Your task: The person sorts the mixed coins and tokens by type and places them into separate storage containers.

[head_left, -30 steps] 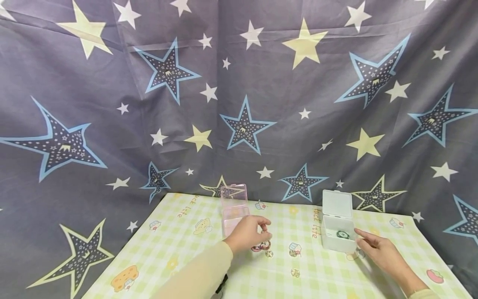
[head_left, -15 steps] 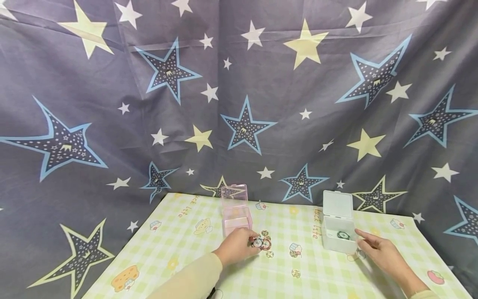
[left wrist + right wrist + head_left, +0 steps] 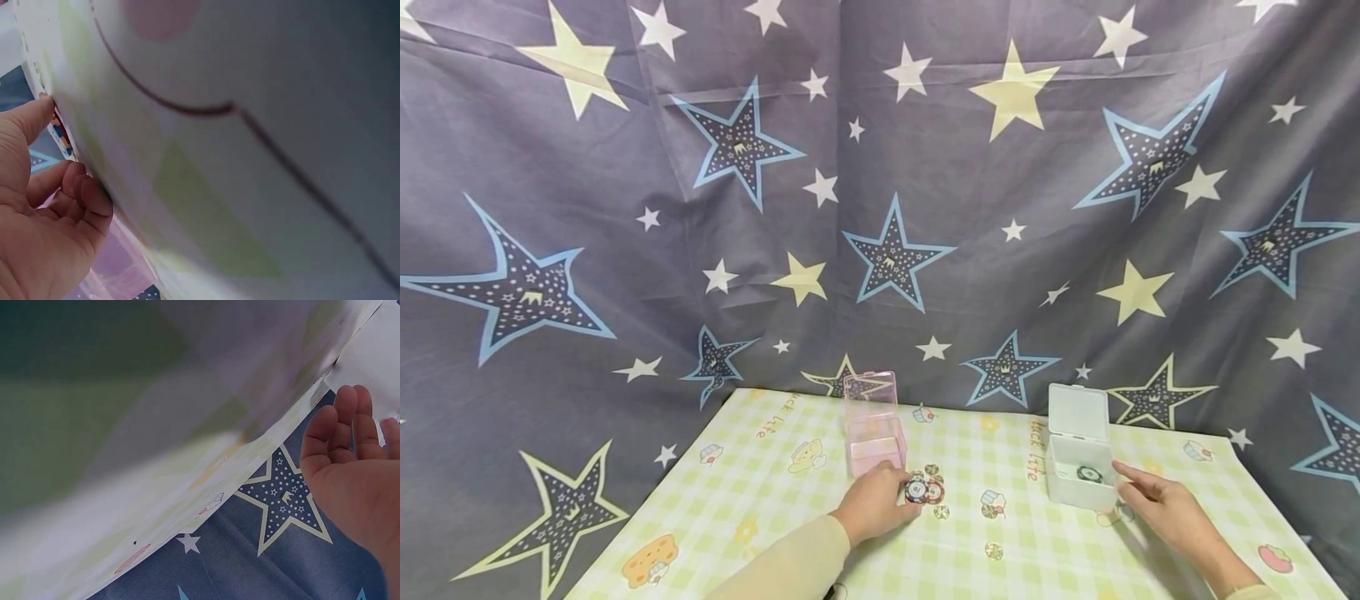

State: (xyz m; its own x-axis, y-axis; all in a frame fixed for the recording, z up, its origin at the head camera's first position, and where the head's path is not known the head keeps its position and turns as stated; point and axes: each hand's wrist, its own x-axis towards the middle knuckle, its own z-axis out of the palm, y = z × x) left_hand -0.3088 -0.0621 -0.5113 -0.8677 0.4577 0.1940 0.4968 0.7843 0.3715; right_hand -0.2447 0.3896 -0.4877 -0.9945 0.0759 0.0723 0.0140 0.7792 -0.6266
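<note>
Star-printed grey cloth (image 3: 925, 208) is hanging behind the table, and the green checked tablecloth (image 3: 760, 500) is lying under my arms. My left hand (image 3: 872, 504) is resting on the cloth just in front of the pink box (image 3: 874, 442), its lid standing open; my fingers are curling around a poker chip (image 3: 916, 489), which is lying on the cloth touching a red chip (image 3: 934, 492). A few small coins (image 3: 993, 549) are sitting near them. My right hand (image 3: 1165, 508) is lying flat with fingers straight, the fingertips touching the side of the open white box (image 3: 1078, 479), where a green chip (image 3: 1088, 473) is sitting inside.
</note>
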